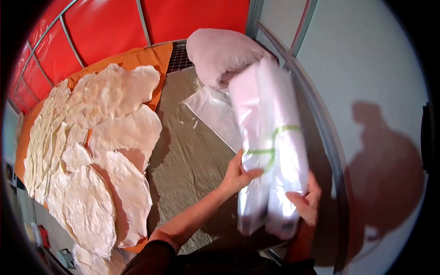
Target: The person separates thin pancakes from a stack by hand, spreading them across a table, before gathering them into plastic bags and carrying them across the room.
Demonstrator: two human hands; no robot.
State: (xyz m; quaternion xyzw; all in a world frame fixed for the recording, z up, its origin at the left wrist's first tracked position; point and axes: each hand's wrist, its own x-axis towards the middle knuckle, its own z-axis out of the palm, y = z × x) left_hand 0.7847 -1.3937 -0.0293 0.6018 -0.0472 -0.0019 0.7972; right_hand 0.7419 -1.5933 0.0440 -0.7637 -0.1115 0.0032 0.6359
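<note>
A long bundle of shiny clear plastic bags (256, 121), folded lengthwise and crossed by a green band (270, 151), is between my hands. My left hand (240, 173) grips its left edge, thumb on top near the band. On the lower right edge, my right hand (307, 201) has its thumb over the plastic and its fingers around the side, partly hidden. The bundle's far end is blurred and reaches a rolled pink blanket (224, 50). Beneath it lies a flat plastic sheet or bag (213, 112).
Large thin flatbreads (89, 206) lie overlapping on an orange cloth (160, 62) at left. A brown-grey cloth (188, 151) covers the surface ahead of me. A metal rail (321, 114) and pale wall (366, 59) border the right; a red panel (197, 18) stands at the back.
</note>
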